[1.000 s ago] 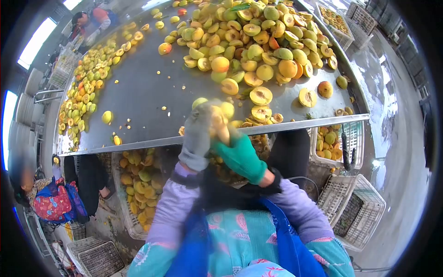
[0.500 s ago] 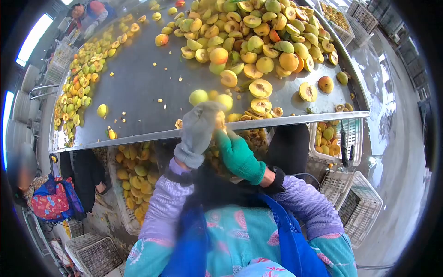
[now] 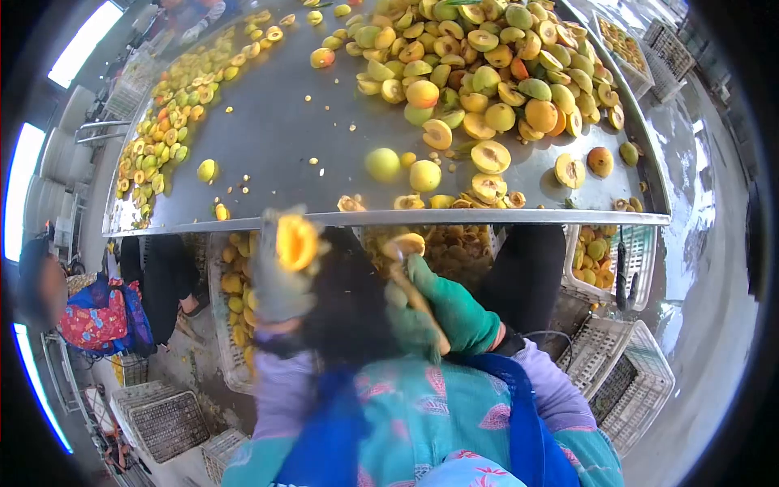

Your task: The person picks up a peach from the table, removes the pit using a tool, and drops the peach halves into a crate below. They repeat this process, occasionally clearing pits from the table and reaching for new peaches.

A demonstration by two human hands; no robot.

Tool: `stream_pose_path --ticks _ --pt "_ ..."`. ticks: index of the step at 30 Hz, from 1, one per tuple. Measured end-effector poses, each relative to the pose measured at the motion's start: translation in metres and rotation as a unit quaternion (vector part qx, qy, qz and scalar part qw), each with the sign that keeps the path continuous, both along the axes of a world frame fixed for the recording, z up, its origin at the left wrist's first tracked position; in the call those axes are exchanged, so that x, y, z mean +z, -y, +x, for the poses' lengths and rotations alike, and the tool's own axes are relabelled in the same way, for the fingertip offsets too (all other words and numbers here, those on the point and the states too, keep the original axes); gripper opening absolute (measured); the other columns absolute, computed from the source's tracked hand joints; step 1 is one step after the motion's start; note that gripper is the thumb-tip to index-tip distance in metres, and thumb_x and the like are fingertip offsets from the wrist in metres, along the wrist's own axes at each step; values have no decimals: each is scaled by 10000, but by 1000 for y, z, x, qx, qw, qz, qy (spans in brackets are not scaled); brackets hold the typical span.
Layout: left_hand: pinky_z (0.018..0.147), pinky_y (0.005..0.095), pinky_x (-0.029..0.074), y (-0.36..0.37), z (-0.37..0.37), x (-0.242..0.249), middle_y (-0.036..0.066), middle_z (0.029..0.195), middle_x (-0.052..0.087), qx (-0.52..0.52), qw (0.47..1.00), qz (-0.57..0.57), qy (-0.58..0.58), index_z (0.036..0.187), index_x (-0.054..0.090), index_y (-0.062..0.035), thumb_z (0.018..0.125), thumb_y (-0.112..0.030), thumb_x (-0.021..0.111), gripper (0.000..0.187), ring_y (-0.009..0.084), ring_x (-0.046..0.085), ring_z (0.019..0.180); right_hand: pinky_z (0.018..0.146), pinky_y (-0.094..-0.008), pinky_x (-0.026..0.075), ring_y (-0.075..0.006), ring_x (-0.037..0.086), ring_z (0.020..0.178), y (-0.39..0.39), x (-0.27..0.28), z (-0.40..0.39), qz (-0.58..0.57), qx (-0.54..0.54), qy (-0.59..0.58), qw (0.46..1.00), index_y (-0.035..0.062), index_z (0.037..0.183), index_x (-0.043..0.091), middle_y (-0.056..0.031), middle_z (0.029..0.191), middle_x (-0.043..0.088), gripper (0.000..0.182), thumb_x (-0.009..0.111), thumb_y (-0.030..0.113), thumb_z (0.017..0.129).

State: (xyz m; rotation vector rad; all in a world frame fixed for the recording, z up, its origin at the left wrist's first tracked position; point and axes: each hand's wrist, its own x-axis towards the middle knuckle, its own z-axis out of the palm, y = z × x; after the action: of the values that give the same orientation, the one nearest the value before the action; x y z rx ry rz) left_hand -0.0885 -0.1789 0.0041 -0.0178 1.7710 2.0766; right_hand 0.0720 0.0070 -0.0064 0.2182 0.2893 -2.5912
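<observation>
My left hand, in a grey glove and smeared by motion, holds a peach half with its hollow orange cut face turned up. My right hand, in a green glove, is closed round a wooden-handled tool. Another peach half is at the tool's upper end, by my right thumb and forefinger; what kind of tip the tool has I cannot tell. Both hands are just below the front edge of a metal table. Near that edge lie a whole greenish peach and a yellow one.
A large heap of peaches and peach halves covers the table's back right; another row runs along its left. Below stand crates of fruit. Further crates are on the floor. A person sits at the left.
My hands have come apart and moved back from the table edge, the left one leftward. Peach halves and the wooden handle now show. The whole view has shifted slightly.
</observation>
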Motion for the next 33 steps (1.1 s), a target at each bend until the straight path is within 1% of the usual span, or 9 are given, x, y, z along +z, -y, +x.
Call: stream_pose_path --ticks 1,2,4,8,10,15,19,25,33 --pt "642 277 515 40 -17 -19 84 921 669 -6 997 -46 -67 1078 641 -32 964 -383 556 379 169 630 718 418 -255 359 -104 426 468 -7 -23 1 3 14 148 989 135 907 528 21 633 447 419 497 549 963" --pt "692 284 510 75 -40 -26 86 922 668 -108 884 -421 -174 1016 667 -17 935 -281 592 285 169 622 753 442 -272 401 -120 452 485 -8 -67 6 63 -4 193 979 117 909 518 -5 677 485 420 535 535 950" --pt "657 354 486 41 -35 30 116 922 678 -211 744 -543 -327 1031 659 -32 858 -219 638 255 217 624 738 471 -297 432 -138 475 506 -5 -89 15 128 24 193 972 108 941 523 -24 720 510 407 526 515 961" --pt "890 373 501 -83 -70 8 144 1064 653 -197 686 -380 -589 1123 658 -32 804 -265 688 396 261 635 974 489 -309 440 -150 501 527 -7 -34 -7 337 -53 110 933 85 957 541 -21 690 520 376 513 459 981" --pt "897 384 509 -136 -114 -47 147 1136 643 -380 527 -390 -652 1201 623 -40 793 -242 709 464 248 630 1041 501 -308 438 -154 511 531 -11 -26 -15 451 -139 69 879 70 960 546 -19 681 534 359 510 426 989" --pt "877 358 527 -133 -93 -11 128 1096 662 -411 861 -162 -253 1252 583 -35 888 -276 658 443 218 641 1012 544 -396 459 -298 562 618 -38 -21 -42 651 -301 -35 696 29 971 539 -186 689 543 207 533 235 983" --pt "817 329 546 -123 -30 -19 136 981 665 -282 952 33 -117 1189 572 11 996 -378 504 439 206 653 886 556 -481 444 -385 601 709 -37 -50 -59 828 -283 -237 421 7 1050 541 -216 768 541 176 509 162 972" --pt "771 318 534 -130 -18 -30 110 892 654 -227 958 -1 -178 1036 628 16 993 -438 486 478 181 638 838 558 -493 441 -447 578 682 -21 -45 -56 701 -284 -86 648 11 1066 547 -257 800 571 197 503 182 978" --pt "736 291 528 -133 -17 -32 97 860 667 -251 940 -56 -223 986 653 18 1021 -360 471 421 149 627 754 560 -471 430 -429 574 638 10 -75 -65 733 -405 -135 529 -15 1006 549 -238 708 577 285 467 258 1013"
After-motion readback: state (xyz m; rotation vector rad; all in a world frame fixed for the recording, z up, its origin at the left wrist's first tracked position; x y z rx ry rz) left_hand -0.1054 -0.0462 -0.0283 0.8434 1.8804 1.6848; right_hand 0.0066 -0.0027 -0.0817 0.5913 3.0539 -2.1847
